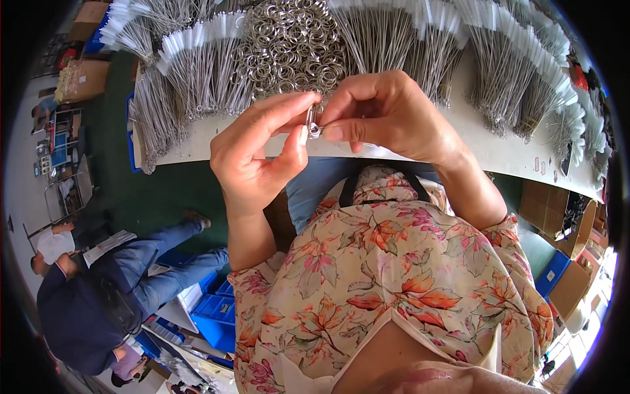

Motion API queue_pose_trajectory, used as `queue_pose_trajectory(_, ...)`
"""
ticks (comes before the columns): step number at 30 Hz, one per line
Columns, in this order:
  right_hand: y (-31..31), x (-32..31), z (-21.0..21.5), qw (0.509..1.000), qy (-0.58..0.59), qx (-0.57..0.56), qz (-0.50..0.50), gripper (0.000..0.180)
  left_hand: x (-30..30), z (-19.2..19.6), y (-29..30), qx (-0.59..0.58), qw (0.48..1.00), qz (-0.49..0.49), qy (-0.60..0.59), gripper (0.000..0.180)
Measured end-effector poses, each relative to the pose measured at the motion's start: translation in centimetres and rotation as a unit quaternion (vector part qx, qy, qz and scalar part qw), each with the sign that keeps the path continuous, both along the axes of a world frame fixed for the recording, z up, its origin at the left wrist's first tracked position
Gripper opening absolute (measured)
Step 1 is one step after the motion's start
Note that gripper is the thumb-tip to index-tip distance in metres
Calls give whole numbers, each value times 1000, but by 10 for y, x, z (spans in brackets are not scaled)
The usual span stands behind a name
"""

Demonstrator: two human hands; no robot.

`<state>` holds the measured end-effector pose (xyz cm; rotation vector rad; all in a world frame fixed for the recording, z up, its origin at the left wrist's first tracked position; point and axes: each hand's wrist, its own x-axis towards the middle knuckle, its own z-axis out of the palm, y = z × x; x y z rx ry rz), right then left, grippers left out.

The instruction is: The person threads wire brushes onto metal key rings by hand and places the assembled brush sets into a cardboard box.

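A small shiny metal ring (pixel 311 117), seen nearly edge-on, stands over the table's near edge. My left hand (pixel 257 146) pinches it between thumb and forefinger, the other fingers bent behind. From the other side comes my right hand (pixel 387 117), its thumb and forefinger closed at the ring's lower end. A small wire loop (pixel 315 131) shows there, but what exactly the right fingertips grip is hidden. Just beyond the hands lies a big heap of loose metal rings (pixel 292 49). Wire brushes (pixel 203 65) with white bristles and looped ends lie in bundles to its left.
More bundles of wire brushes (pixel 505 72) cover the right of the white table (pixel 203 134). Blue bins (pixel 215 308) stand at lower left, near a person in dark clothes (pixel 85 315). Cardboard boxes (pixel 548 209) sit below the table on the right.
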<state>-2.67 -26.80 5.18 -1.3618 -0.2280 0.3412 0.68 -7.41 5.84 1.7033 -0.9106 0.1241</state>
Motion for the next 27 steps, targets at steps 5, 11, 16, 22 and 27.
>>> queue_pose_trajectory(5, 1, -6, 4, 997, -11, -53, -53, 14, 4, -3, -1, -36, 993, -31, 110, 22)
queue_pose_trajectory(11, 7, -11, -1, 998, 51, 25, -34, 14, 1, -24, 1, -165, 943, -47, 285, 12)
queue_pose_trajectory(16, 9, -9, 2, 994, 1, -49, -94, 13, -5, -18, -4, -176, 917, -56, 352, 11)
queue_pose_trajectory(22, 7, -9, 1, 998, -24, -53, -35, 12, -4, -24, 5, -223, 881, -78, 410, 12)
queue_pose_trajectory(27, 14, -6, 4, 994, -20, -61, -89, 12, -7, -19, 5, -130, 927, -39, 351, 12)
